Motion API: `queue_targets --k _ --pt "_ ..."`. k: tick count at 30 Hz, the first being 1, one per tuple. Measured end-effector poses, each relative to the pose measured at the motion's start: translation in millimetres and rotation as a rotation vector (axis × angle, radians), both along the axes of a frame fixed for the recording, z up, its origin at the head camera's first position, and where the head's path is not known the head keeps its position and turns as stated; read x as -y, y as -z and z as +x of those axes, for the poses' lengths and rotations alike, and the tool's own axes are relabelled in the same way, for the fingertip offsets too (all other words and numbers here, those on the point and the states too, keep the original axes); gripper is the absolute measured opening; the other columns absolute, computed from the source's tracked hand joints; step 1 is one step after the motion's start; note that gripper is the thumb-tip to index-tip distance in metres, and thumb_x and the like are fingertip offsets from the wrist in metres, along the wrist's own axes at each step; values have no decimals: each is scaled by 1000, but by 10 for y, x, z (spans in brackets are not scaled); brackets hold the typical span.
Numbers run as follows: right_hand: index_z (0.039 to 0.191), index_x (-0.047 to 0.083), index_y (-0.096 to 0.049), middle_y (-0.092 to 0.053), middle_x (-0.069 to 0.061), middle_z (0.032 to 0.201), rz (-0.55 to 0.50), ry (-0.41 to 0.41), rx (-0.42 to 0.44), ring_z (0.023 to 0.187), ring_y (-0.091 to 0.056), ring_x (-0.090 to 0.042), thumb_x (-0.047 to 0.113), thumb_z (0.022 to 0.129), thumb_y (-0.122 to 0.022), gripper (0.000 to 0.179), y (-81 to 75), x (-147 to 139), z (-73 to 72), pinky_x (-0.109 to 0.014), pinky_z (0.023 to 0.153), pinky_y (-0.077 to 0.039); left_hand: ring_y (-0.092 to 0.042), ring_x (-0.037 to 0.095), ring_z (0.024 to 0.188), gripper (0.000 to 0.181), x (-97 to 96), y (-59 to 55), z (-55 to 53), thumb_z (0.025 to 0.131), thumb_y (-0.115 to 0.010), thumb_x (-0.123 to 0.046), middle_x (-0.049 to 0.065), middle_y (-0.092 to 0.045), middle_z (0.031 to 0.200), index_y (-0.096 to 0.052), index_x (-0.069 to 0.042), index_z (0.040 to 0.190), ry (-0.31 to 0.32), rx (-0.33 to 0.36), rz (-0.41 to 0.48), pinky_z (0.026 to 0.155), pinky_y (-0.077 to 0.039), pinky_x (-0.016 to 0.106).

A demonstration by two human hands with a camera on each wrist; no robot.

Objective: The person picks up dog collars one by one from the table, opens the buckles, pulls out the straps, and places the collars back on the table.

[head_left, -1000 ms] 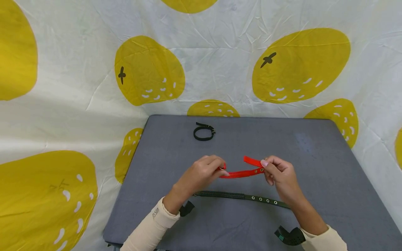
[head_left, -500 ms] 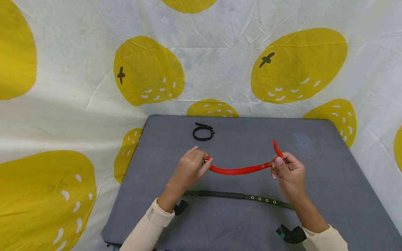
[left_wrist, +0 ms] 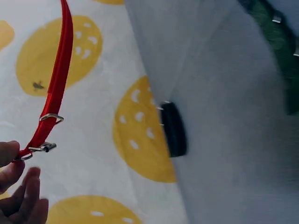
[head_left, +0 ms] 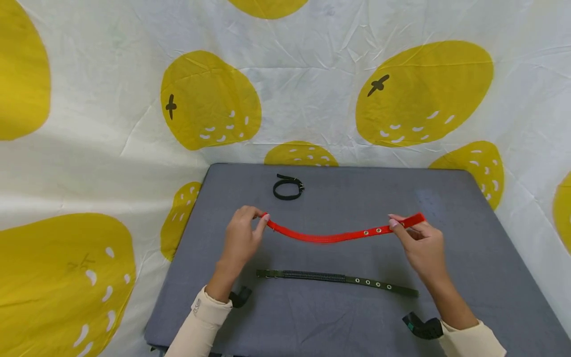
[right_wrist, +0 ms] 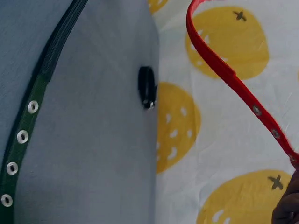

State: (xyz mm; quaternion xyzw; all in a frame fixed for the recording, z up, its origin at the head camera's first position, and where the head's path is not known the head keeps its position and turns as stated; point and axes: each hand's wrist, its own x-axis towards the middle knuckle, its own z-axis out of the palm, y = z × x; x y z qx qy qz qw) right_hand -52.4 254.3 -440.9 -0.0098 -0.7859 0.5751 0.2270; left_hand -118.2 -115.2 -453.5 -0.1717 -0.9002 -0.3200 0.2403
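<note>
A red collar [head_left: 323,238] hangs in a shallow sag between both hands, above the table. My left hand [head_left: 241,233] pinches its buckle end between thumb and finger; the metal buckle [left_wrist: 43,147] and a ring show in the left wrist view. Near the other end, my right hand [head_left: 421,243] pinches the strap beside its metal eyelets [right_wrist: 275,134], and a short red tip sticks out past the fingers. Below, a dark green collar [head_left: 314,276] lies stretched out flat on the table, its eyelets toward the right.
A black collar [head_left: 287,198], buckled into a loop, lies toward the back of the grey table [head_left: 357,322]. Behind and at the sides hangs a white cloth [head_left: 308,99] printed with yellow fruit shapes.
My hands have moved apart, the left one leftward and the right one a little rightward. The red collar's folded tip has straightened out, and the strap now spans a wider gap.
</note>
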Motion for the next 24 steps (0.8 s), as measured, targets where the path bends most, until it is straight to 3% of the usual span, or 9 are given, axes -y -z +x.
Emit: queue_targets --k 2,4,8,10,12,17,21,24 --pt "109 0 -76 -66 22 87 150 60 62 48 -41 -5 7 91 -73 20 64 -41 1 -25 43 -30 -62 23 80 13 58 72 -9 91 -75 -17 7 -67 85 -68 -7 90 -3 89 25 71 -53 38" --pt "112 4 -75 -60 21 74 211 87 139 46 -39 -6 15 93 -74 22 134 -68 2 -26 41 -30 -61 22 73 12 114 156 -35 92 -74 -16 7 -67 81 -67 -7 89 11 180 59 67 -52 37" --pt "111 5 -67 -61 13 73 231 86 247 40 -38 -4 25 95 -71 26 274 -104 -3 -26 39 -31 -62 18 65 9 221 351 -131 92 -74 -12 6 -70 77 -67 -7 89 38 347 116 60 -52 33" --pt "109 4 -65 -64 5 81 218 62 276 39 -41 -3 26 97 -69 25 332 -115 -5 -26 38 -33 -66 18 67 8 282 455 -187 91 -74 -10 7 -72 80 -68 -6 94 37 408 123 59 -54 32" --pt "107 3 -66 -65 3 85 203 36 294 37 -38 -3 22 97 -68 22 384 -139 -10 -27 37 -32 -69 19 73 11 344 548 -230 90 -74 -7 9 -73 84 -70 -5 100 39 442 115 62 -56 32" --pt "98 1 -67 -66 14 80 241 1 309 36 -43 -2 15 95 -69 15 527 -259 -40 -25 37 -35 -66 18 74 12 450 700 -281 91 -72 -5 8 -74 85 -76 -5 102 50 482 65 65 -54 35" --pt "90 1 -69 -74 -1 78 355 -9 265 54 -55 7 15 97 -67 15 620 -392 -62 -21 45 -43 -64 16 74 9 467 760 -300 92 -72 -8 5 -74 85 -78 -5 98 58 529 69 65 -53 32" --pt "89 1 -71 -74 -12 78 450 -3 259 65 -55 9 15 98 -66 18 651 -496 -61 -20 51 -45 -63 13 73 8 464 811 -314 92 -74 -12 2 -74 86 -79 -8 97 65 575 79 63 -51 29"
